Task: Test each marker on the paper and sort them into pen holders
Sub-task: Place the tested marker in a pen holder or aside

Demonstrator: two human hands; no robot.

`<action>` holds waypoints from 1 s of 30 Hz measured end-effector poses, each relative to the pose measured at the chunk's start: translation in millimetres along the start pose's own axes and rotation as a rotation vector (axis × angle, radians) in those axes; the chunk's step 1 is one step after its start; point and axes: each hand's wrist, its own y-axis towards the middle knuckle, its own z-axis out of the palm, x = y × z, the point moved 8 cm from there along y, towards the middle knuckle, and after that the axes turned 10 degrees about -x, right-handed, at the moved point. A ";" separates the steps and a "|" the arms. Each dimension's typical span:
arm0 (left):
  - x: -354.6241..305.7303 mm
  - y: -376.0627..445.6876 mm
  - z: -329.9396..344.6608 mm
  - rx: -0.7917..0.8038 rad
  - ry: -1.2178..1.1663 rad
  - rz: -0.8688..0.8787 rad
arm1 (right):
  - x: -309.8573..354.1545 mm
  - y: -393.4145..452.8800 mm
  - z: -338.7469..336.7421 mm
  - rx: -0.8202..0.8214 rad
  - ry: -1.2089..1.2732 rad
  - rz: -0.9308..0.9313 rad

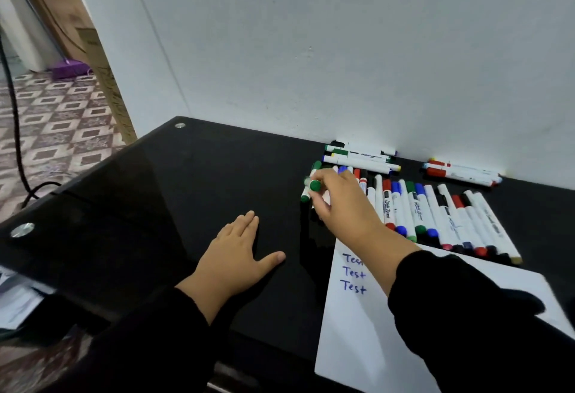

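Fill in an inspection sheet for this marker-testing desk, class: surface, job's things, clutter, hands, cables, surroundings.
Surface: glossy black desk set against a white wall.
Job's things: row of markers lying side by side; a pile of markers by the wall; a smaller red-capped group to its right; white paper with "Test" written three times in blue. Pen holders: nothing seen.
Clutter: papers at the frame's left edge, blurred.
Hands: left hand rests flat on the desk; right hand pinches a green-capped marker.
Cables: black cable on the floor.
Surroundings: patterned floor, cardboard, purple object.
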 end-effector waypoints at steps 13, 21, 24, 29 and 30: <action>-103.1 -39.3 -8.8 0.038 -0.506 0.091 | -58.3 -126.9 -113.6 -0.488 0.667 0.802; -156.6 -62.6 -2.8 0.061 -0.863 -0.034 | -82.2 -163.1 -125.1 -0.524 0.790 0.991; -161.6 -64.3 3.1 0.075 -0.805 -0.027 | -83.1 -167.9 -113.8 -0.410 0.811 1.008; -172.0 -63.5 9.6 0.133 -0.674 0.042 | -87.5 -167.8 -102.9 -0.326 0.703 1.044; -172.8 -63.3 10.7 0.141 -0.670 0.040 | -89.0 -167.3 -102.1 -0.322 0.701 1.048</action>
